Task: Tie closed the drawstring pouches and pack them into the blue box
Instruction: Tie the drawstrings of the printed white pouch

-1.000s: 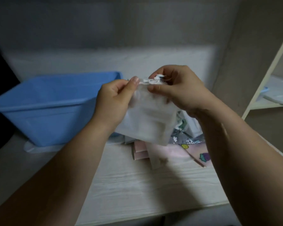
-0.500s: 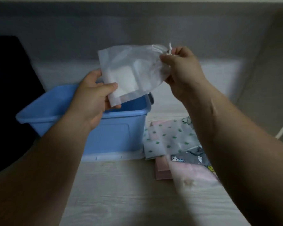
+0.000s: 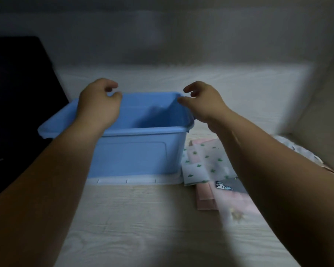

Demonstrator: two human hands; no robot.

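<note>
The blue box stands on the pale wooden table, its opening facing up. My left hand hovers over the box's left side, fingers loosely curled and holding nothing. My right hand hovers over the box's right rim, fingers also loosely curled and empty. The white pouch is out of sight; what lies on the box's floor is hidden by the front wall. To the right of the box lies a pile of flat pouches: a white one with green cactus print, a pink one and a grey cartoon one.
A dark panel stands at the left beside the box. A white lid or tray sticks out under the box's front. A beige side wall closes off the right. Bare tabletop lies in front.
Both hands held the white pouch above the box half a second ago. Now the pouch is gone from them and both hang empty over the box.
</note>
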